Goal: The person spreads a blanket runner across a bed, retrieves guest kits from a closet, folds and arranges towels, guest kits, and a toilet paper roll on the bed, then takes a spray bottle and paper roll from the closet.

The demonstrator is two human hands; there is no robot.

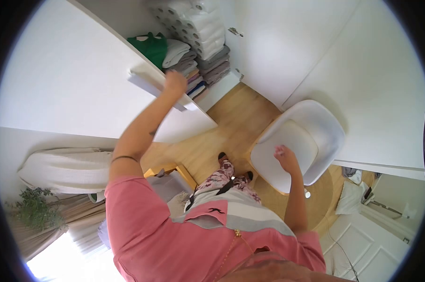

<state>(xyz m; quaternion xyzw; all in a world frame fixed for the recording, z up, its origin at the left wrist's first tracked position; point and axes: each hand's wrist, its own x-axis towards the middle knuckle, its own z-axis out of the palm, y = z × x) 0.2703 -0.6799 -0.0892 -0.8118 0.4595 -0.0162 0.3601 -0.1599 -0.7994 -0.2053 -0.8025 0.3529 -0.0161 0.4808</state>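
Note:
My left hand [175, 83] is at the free edge of an open white cabinet door [71, 70]. Its fingers look closed at the edge, though they are blurred and partly hidden. A long pale handle [146, 84] runs across the door beside my wrist. Inside the cabinet, folded grey cloths [186, 61], a green cloth [150, 47] and a large pack of toilet rolls [193, 26] are stacked just beyond this hand. Over a white shell chair [327, 122], my right hand [286, 159] hangs with curled fingers; what they hold, if anything, is too small to make out.
A round woven rug [323, 197] lies under the chair on the wooden floor [240, 108]. To the left are a beige-covered piece [66, 169], a leafy plant [36, 209] and a yellow-framed seat [151, 171]. A white pillow [351, 197] lies at the right.

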